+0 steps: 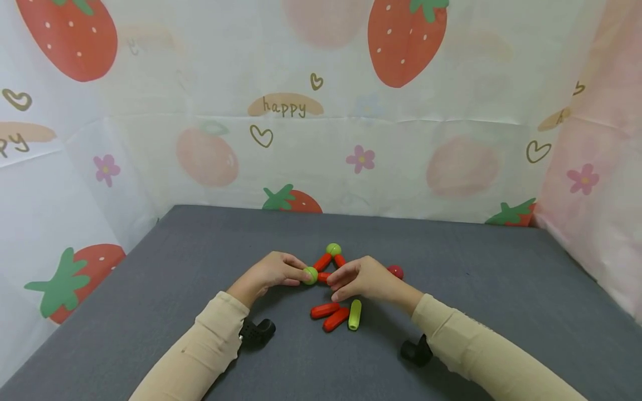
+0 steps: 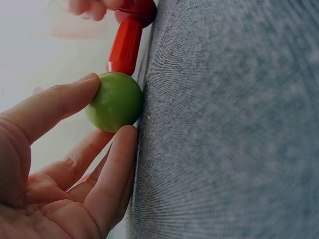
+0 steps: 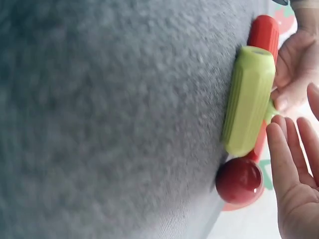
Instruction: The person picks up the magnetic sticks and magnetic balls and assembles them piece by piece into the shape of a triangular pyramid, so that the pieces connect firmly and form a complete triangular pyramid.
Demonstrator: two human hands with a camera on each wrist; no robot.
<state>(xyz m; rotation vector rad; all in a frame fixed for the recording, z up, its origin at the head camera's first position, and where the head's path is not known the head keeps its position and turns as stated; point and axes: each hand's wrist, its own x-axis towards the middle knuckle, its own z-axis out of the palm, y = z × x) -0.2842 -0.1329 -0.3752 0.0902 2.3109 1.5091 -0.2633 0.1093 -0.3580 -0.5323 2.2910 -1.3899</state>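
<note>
My left hand pinches a green ball between thumb and fingers, low over the table. A red rod runs from that ball to a red ball, where right-hand fingertips show. Two more red rods slope up to a second green ball, forming a triangle shape. The right hand hovers over the triangle's right corner, hiding it in the head view. In the right wrist view its fingers are extended and hold nothing, beside the red ball.
Two loose red rods and a yellow-green rod lie on the grey table, nearer than the triangle. Another red ball sits beyond the right wrist. A patterned cloth hangs behind the table.
</note>
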